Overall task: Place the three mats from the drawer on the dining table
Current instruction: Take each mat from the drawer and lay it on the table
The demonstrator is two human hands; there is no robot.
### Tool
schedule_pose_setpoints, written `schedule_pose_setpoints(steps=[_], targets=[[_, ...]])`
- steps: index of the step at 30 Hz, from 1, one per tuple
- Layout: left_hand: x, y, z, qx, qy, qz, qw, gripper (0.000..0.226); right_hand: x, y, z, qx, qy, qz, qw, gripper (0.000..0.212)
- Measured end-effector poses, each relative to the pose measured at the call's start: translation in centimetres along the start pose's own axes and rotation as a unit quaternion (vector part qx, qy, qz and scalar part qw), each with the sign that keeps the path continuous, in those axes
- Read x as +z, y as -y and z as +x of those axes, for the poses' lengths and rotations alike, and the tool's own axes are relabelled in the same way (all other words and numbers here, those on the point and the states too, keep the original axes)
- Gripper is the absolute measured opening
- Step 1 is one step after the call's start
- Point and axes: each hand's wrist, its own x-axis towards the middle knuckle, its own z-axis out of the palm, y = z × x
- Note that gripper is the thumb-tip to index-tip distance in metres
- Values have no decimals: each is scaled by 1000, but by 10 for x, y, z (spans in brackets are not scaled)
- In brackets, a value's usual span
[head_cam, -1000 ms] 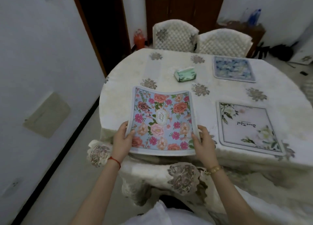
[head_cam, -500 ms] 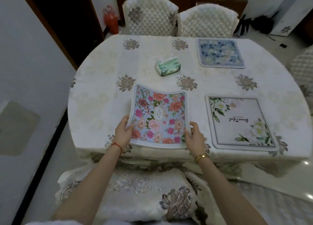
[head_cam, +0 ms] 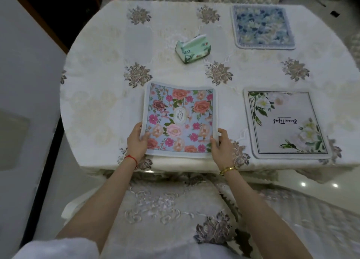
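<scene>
gripping floral mat [head_cam: 180, 120], left hand [head_cam: 137, 142], right hand [head_cam: 221, 145]

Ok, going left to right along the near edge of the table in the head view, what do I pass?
Left hand → pink floral mat, gripped at both near corners → right hand → white "Beautiful" mat, lying flat by the table edge.

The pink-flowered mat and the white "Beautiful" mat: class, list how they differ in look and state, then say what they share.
The pink-flowered mat is covered all over with blooms on blue; the white "Beautiful" mat is mostly plain, with flowers at two corners. The pink-flowered mat is gripped by the left hand and right hand, its near edge lifted; the white mat lies flat, untouched. Both are squarish, round-cornered mats on the dining table.
</scene>
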Motion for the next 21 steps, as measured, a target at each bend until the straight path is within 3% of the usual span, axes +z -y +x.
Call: schedule_pose_setpoints(steps=[6,10,18,21], targets=[[-4,7,2,-1,-22,52,998,38,0,-3,3,0,18,-40,999,28],[-8,11,1,33,-29,129,991,44,-3,-11,6,-32,16,-131,991,31],[-12,28,10,72,-30,255,964,48,-7,-18,15,-60,7,-183,981,31],[-13,26,10,123,-41,311,941,49,-5,-15,21,-81,-14,-209,974,31]])
